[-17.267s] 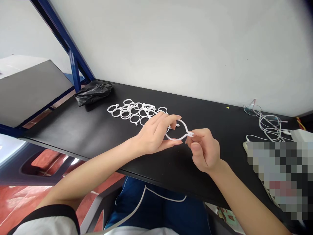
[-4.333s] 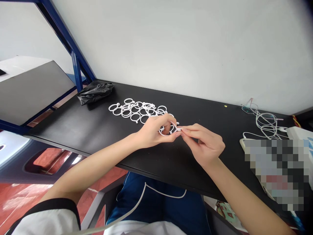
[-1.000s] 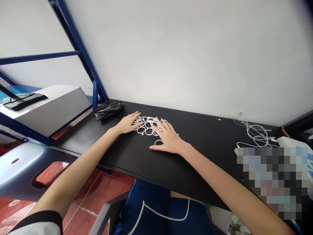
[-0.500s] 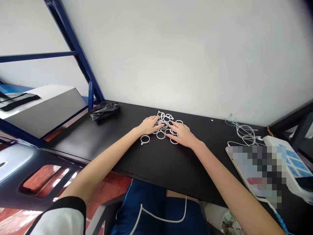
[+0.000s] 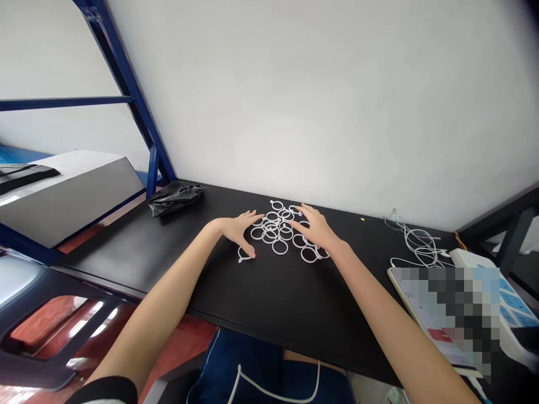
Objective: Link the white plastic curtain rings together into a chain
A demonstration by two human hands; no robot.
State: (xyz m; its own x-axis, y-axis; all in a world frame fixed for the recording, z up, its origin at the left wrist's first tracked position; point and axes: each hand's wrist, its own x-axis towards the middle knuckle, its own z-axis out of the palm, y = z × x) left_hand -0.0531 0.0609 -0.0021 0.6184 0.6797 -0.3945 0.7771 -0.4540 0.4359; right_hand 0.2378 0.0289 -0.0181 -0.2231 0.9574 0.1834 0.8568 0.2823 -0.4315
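Observation:
Several white rings, each with a small knob, lie in a loose, overlapping cluster on the black tabletop. At the cluster's left side is my left hand, its thumb and fingers spread; the thumb touches or covers part of a single ring lying apart from the others. My right hand is over the right side of the cluster, fingers stretched toward the wall and thumb apart, partly hiding some rings. Neither hand grips a ring.
A crumpled black plastic bag lies at the back left. On the right are a coiled white cable, a tablet-like device with a partly blurred screen, and a white box with blue panels. The wall borders the table's back.
My left hand has moved left and its thumb has spread away from the fingers. My right hand has turned more toward the wall. The rings between them lie more spread out and more visible.

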